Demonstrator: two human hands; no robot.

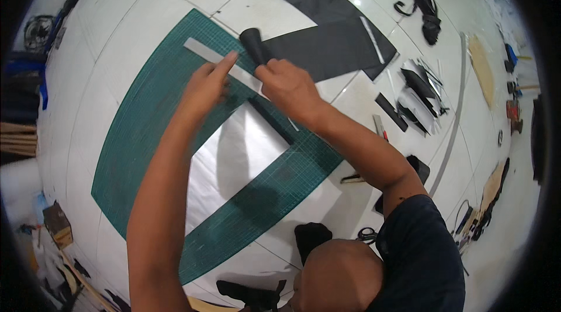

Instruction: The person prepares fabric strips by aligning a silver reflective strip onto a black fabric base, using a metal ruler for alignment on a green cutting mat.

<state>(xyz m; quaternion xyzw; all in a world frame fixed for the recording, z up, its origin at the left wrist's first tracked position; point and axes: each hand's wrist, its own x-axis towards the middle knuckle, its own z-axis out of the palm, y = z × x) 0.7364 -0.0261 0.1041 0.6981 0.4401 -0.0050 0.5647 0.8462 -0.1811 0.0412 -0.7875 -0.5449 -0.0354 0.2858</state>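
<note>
Tiled floor (pixel 117 34) below, both hands (pixel 203 90) reach forward.

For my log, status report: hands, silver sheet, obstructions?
Left hand at grey strip; right hand at black roll. Silver sheet on mat. Left forearm partly covers sheet.

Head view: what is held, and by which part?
The right hand seems to hold the black roll by its near end; for the left hand, I cannot tell.

A bundled black cord (pixel 430 23) lies on white tiles (pixel 82 130) (a brown box (pixel 57 223) sits lower left).
</note>
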